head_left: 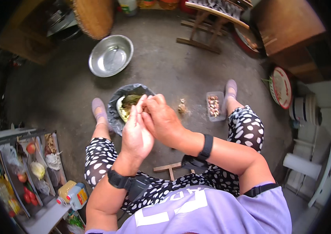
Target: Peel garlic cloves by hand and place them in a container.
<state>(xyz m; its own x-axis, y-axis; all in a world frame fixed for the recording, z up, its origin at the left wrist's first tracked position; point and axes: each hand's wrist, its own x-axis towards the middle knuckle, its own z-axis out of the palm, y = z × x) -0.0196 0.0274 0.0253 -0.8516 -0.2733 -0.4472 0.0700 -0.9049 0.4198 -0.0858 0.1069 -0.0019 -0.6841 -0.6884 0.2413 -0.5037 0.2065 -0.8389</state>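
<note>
Kitchen clutter rings the grey concrete floor (161, 62) here.
I see a shiny, round metal basin (113, 58) near a big, tan, disc-shaped wooden board (93, 17); across from them stand a wooden-legged folding stand (199, 29) and a brown, boxy wooden cabinet (290, 25), with a white, red-rimmed round basin (289, 87) just beside it. Over on the left, a compartmented rack (24, 184) holds red, rounded produce (30, 195) and a pale yellow-green, leafy head (38, 170), near a blue-and-white plastic jug (76, 196).
</note>
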